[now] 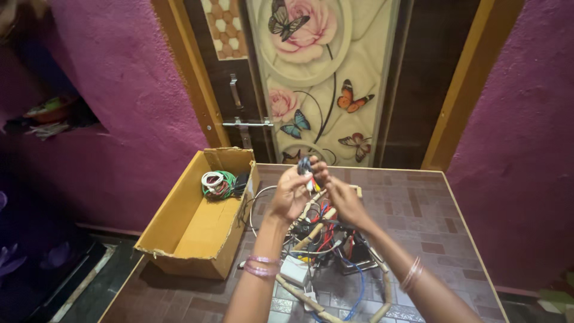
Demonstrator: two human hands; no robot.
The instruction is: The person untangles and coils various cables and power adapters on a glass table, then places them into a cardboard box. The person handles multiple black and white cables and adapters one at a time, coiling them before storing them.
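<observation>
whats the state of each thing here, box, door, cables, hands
cardboard box: open, top flaps out, mostly bare inside
coiled cables: bundled at the far end of the box
door: shut
latch: lying level across the door edge
wire pile: tangled, loose on the table
left hand: raised, pinching a small plug bundle
right hand: raised, fingers on the same bundle

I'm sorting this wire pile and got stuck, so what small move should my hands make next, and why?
Probably lift the small bundle of red, yellow and white leads a little higher. Both the left hand and right hand pinch it, yet its strands trail into the tangled heap of coloured wires beneath.
</observation>
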